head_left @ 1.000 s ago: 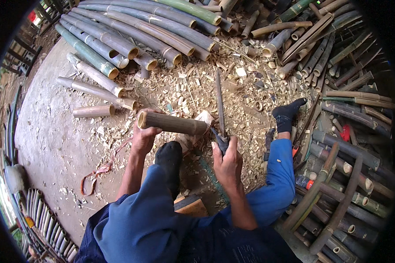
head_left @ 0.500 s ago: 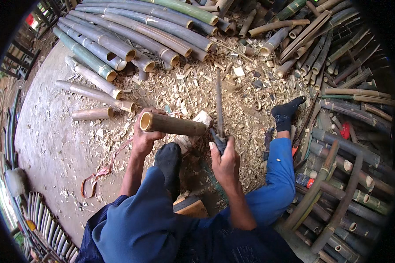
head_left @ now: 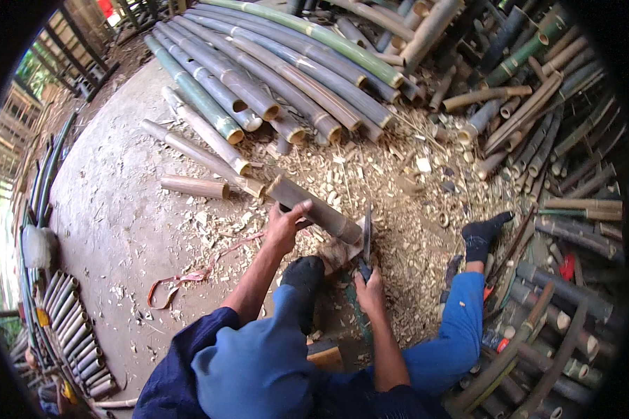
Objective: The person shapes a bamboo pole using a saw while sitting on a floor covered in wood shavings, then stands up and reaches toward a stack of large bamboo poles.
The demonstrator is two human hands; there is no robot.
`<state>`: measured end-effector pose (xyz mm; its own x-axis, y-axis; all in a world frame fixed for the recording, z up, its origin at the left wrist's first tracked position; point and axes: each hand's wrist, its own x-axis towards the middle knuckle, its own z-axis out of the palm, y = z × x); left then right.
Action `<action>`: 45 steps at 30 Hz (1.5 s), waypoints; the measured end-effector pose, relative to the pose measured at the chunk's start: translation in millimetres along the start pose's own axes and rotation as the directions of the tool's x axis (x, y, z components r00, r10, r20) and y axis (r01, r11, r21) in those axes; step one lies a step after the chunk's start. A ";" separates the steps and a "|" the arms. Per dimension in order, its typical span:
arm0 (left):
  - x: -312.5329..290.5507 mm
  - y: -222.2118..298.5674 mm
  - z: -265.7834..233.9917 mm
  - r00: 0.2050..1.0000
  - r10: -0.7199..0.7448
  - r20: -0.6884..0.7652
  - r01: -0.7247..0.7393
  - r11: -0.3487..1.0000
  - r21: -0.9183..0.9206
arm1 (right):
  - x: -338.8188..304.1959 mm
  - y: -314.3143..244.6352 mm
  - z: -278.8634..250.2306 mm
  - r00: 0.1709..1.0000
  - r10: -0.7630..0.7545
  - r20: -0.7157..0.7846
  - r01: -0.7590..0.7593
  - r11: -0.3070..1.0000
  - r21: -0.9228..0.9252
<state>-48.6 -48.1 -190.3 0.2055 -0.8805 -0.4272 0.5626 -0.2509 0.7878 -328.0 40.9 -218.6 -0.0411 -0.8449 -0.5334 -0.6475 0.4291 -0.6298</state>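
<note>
Left grip (head_left: pixel 284 229) holds bamboo (head_left: pixel 316 208); label (head_left: pixel 503 344) blurred.

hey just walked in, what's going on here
A person is working on a short bamboo piece. The left hand holds it near one end, and its other end is over by a pale block. The right hand has a long-bladed knife by the handle, its blade beside that far end; whether they touch is hard to tell. Wood chips cover the ground around, and long bamboo poles lie beyond.
</note>
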 end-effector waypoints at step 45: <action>-16.2 10.1 -1.8 0.994 -0.074 -0.083 0.033 0.912 -0.408 | -17.4 3.7 -15.0 0.991 -0.080 -0.105 0.092 0.990 0.109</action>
<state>-44.8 -35.7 -176.2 0.2296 -0.8230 -0.5196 0.8467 -0.0943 0.5236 -341.1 52.4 -203.2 -0.0688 -0.9055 -0.4186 -0.5616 0.3820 -0.7340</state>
